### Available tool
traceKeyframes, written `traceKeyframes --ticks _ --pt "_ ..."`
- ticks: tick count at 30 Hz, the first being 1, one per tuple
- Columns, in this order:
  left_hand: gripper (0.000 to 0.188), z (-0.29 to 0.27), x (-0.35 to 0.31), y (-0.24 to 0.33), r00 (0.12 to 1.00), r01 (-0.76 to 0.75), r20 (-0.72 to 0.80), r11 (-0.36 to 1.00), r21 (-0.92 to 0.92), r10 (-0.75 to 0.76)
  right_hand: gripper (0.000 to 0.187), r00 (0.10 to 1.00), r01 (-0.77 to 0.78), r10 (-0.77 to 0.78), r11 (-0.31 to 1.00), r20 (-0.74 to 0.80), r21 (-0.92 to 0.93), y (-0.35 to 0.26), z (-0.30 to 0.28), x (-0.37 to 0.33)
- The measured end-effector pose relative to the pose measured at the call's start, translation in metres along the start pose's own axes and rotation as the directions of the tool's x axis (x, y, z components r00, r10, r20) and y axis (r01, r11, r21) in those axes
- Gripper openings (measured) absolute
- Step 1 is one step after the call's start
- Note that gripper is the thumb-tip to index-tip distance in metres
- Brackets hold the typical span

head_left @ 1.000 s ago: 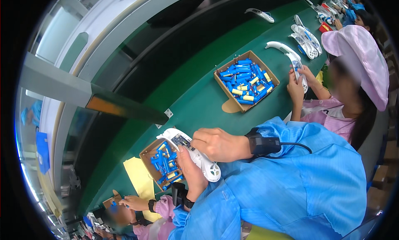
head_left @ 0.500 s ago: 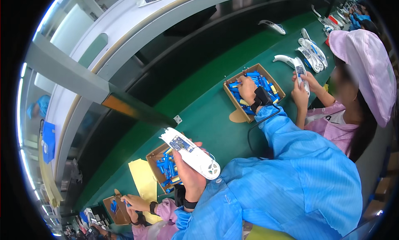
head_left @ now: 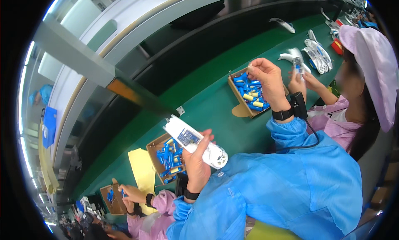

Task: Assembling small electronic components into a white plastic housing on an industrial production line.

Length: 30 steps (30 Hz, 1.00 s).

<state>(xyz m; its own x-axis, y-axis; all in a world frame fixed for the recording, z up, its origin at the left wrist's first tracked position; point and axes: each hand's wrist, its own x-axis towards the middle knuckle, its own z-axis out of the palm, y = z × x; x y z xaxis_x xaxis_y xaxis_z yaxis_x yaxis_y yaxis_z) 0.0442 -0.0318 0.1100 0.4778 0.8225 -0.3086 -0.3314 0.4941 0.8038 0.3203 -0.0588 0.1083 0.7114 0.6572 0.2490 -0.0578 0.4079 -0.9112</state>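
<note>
In my left hand [head_left: 197, 171] lies a white curved plastic housing [head_left: 212, 155], with the thumb closed across it. A blue circuit board [head_left: 188, 137] shows in its upper part, and a round spoked opening is at its lower end. My right hand [head_left: 268, 78] is raised over the right cardboard box [head_left: 236, 99], thumb and fingertips pinched together. Whatever is between those fingertips is too small to make out. Blue cylindrical batteries [head_left: 248, 83], some with yellow wrapping, fill that box. Just left of my left hand is another cardboard box [head_left: 152, 150] of the same batteries.
A co-worker in pink [head_left: 332, 111] on the right handles a white housing [head_left: 296, 61]. More housings [head_left: 318, 57] lie beyond. At lower left, another person's hands [head_left: 133, 194] work by a small box [head_left: 109, 203]. Yellow sheet [head_left: 141, 163] and a metal post [head_left: 137, 96] stand nearby.
My right hand has lifted out of the batteries in the right box and now pinches above it. My left thumb has come over the housing, which has shifted slightly.
</note>
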Motion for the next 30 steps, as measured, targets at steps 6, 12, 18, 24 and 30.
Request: traceKeyframes --ticks 6,12,18,24,30 --pt "0.024 0.008 -0.005 0.007 0.973 -0.148 0.196 0.979 0.143 0.119 0.010 0.874 -0.349 0.253 0.921 0.415 0.173 -0.021 0.064 -0.051" --pt "0.029 0.000 -0.012 0.000 0.958 0.043 0.276 0.988 0.146 -0.082 0.011 0.813 -0.448 0.315 0.875 0.489 0.183 -0.008 0.105 -0.076" --pt "0.028 0.005 -0.016 0.003 0.974 -0.010 0.228 0.997 0.081 -0.009 0.013 0.810 -0.420 0.321 0.902 0.491 0.103 -0.004 0.109 -0.085" --pt "0.025 0.002 -0.016 0.003 0.981 -0.041 0.192 0.999 0.003 0.040 0.012 0.744 -0.488 0.359 0.868 0.563 0.092 -0.002 0.109 -0.091" --pt "0.019 -0.005 -0.017 0.029 0.987 -0.155 -0.035 0.987 0.037 0.156 0.008 0.827 -0.282 0.225 0.959 0.515 0.035 -0.012 0.107 -0.088"
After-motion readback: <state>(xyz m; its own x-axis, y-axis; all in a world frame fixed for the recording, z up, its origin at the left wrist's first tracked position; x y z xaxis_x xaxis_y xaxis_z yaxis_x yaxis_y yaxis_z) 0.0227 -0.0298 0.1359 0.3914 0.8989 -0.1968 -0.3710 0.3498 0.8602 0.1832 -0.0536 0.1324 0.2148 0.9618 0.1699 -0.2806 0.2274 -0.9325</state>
